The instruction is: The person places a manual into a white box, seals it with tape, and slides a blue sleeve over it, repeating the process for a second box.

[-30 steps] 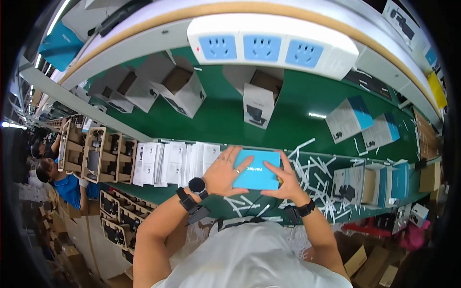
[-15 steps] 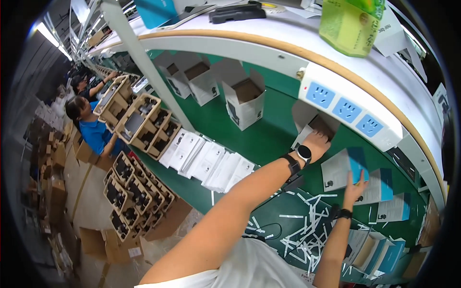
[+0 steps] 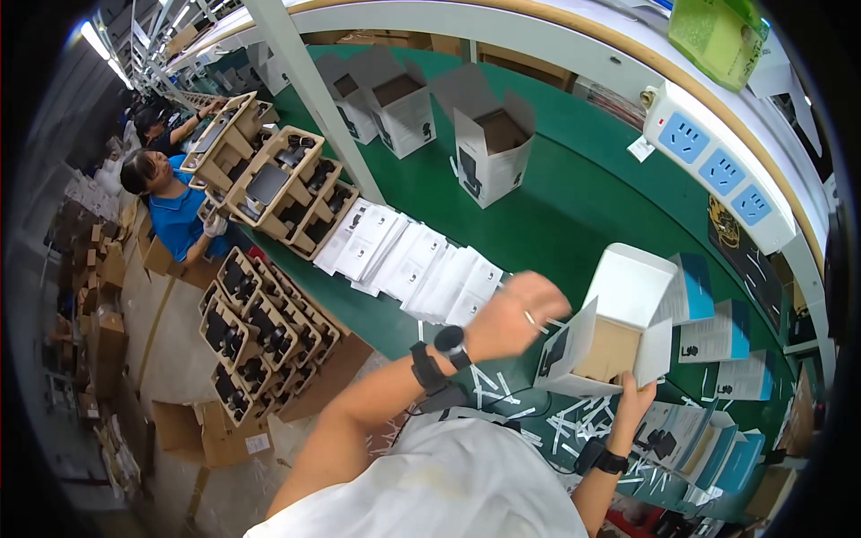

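Note:
An open white carton [image 3: 628, 289] with a brown inside and raised flaps sits over the green belt [image 3: 574, 224] at centre right. My right hand [image 3: 632, 396] grips it from below at its near edge. Just left of the carton's left flap is my left hand [image 3: 518, 314], fingers curled and blurred by motion. Whether it touches the flap or holds anything is unclear. I wear a dark watch on each wrist.
White leaflets [image 3: 404, 260] lie in a row along the belt's near edge. Open white cartons [image 3: 489, 148] stand further up the belt, near a white post [image 3: 305, 90]. Blue-and-white boxes [image 3: 717, 332], scattered white strips [image 3: 502, 394], cardboard trays of black parts [image 3: 269, 188], a power strip [image 3: 717, 170]. Two people [image 3: 170, 202] work at left.
One second ago both my hands held a flat blue box. My left hand then reached far across the belt; now it is back by an open white carton held in my right hand. The view has swung left.

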Demonstrator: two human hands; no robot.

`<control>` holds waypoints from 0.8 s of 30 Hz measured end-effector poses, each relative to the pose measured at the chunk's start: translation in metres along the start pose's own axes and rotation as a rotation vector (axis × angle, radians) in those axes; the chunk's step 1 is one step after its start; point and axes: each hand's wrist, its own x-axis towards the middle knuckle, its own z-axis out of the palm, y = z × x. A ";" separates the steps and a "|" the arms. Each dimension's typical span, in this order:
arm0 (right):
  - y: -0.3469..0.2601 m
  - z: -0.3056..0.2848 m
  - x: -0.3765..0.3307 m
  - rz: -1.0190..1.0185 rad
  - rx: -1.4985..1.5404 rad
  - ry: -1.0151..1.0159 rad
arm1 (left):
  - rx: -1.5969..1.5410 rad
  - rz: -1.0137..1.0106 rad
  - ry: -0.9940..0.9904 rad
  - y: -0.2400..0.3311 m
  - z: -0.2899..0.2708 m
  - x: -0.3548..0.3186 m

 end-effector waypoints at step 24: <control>0.003 0.001 -0.124 0.451 0.138 -0.196 | 0.034 -0.850 0.441 -0.133 -0.021 -0.133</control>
